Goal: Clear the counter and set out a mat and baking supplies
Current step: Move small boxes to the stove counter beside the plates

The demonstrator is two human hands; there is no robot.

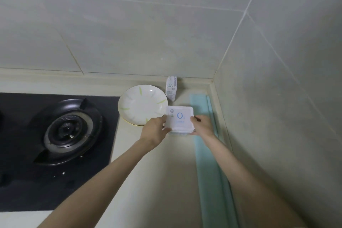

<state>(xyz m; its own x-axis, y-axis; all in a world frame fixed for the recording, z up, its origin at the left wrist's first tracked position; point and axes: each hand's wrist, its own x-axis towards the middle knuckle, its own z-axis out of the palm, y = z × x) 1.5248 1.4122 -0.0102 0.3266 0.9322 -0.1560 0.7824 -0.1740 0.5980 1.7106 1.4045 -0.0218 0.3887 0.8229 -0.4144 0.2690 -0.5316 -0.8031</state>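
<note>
I held the white packet (180, 118) between left hand (155, 131) and right hand (202, 126), fingers curled on its sides, just beside the plate (140, 105) on the counter (157, 181), apparently placing supplies; next, I judged, the rolled teal mat (209, 153) needed unrolling.

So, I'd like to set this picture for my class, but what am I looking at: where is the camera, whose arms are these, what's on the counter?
No machine here: the one picture comes from a camera worn on a person's head, looking down at their own arms. The left hand and right hand grip opposite sides of a white pack with blue print. On the counter are a white plate with green streaks, a small carton standing by the back wall, and a pale blue roll, probably the mat, along the right wall. A black gas hob sits to the left.
</note>
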